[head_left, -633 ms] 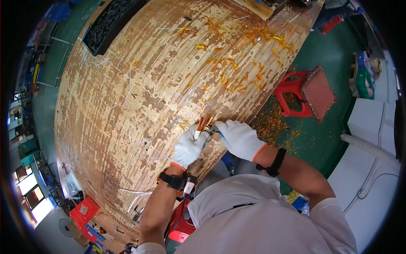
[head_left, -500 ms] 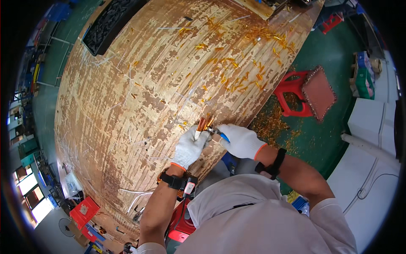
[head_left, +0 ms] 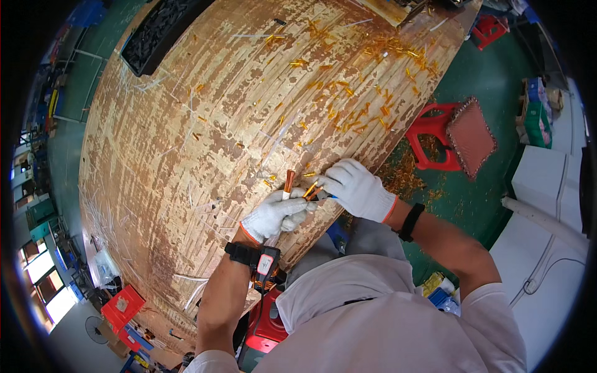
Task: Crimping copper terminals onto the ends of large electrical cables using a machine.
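Here it is in my left hand (head_left: pixel 273 214), white knitted glove and all: a slim copper-coloured bundle of fine strands (head_left: pixel 289 180), pinched low between thumb and fingers, just above the tabletop. I judge it light, nothing that tires the wrist. It looks springy rather than rigid, the strands free to splay at the top, so I'd call the short white sleeve (head_left: pixel 286 195) at its foot the place to hold: firm, rounded, easy on cotton fingertips. Squeeze the bare strands instead and I'd expect them to bend or fan apart. Slippery? A little, perhaps, glossy as they look. Fragile only in the sense that single strands could kink.

And over to my right hand (head_left: pixel 358 189), gloved the same way: fingers curled in around a small blue-handled tool (head_left: pixel 332 197), only a sliver of blue showing, the rest hidden by my own glove. Whether its tips are parted or together, I can't tell.

Now the looks! The bundle stands nearly upright, reddish brown, a shade wider at its top end. Just right of it, between my two hands, a second reddish-brown bundle (head_left: pixel 314 194) leans over at a slant, with a shiny amber strip (head_left: pixel 310 188) alongside it. Below them lies the worn wooden tabletop (head_left: pixel 161 155), patchy tan and brown, and farther out a glinting scatter of amber pieces (head_left: pixel 412 53).
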Available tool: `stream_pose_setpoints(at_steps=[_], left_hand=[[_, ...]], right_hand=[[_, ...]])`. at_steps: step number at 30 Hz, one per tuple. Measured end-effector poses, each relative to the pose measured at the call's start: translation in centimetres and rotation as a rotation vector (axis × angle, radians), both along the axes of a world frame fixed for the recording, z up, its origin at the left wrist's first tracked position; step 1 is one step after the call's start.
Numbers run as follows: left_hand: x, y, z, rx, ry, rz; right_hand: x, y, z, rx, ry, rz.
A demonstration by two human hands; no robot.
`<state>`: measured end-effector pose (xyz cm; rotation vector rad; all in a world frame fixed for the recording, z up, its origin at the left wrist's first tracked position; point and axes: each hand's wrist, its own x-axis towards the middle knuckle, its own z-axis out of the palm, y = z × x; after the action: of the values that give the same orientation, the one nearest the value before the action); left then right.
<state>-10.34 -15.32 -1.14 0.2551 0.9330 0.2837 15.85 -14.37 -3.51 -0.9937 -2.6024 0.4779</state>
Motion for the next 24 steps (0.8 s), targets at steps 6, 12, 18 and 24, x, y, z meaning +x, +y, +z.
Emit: stream_pose_setpoints(at_steps=[6, 12, 18, 24], left_hand=[[0.4, -1.4, -1.7, 0.253, 0.194, 0.008], [4.0, -2.1, -0.5, 0.522, 0.512, 0.03], [4.4, -2.1, -1.6, 0.523, 0.691, -0.017], [3.7, -2.1, -4.3, 0.553, 0.665, -0.101]], right_hand=[[0.0, -1.1, 2.3, -0.828, 0.003, -0.154], [-1.0, -2.3, 3.5, -1.087, -0.026, -0.285], [-2.9, -5.4, 2.9, -1.08, 0.117, -0.599], [-3.8, -4.9, 2.5, -1.044, 0.246, -0.817]])
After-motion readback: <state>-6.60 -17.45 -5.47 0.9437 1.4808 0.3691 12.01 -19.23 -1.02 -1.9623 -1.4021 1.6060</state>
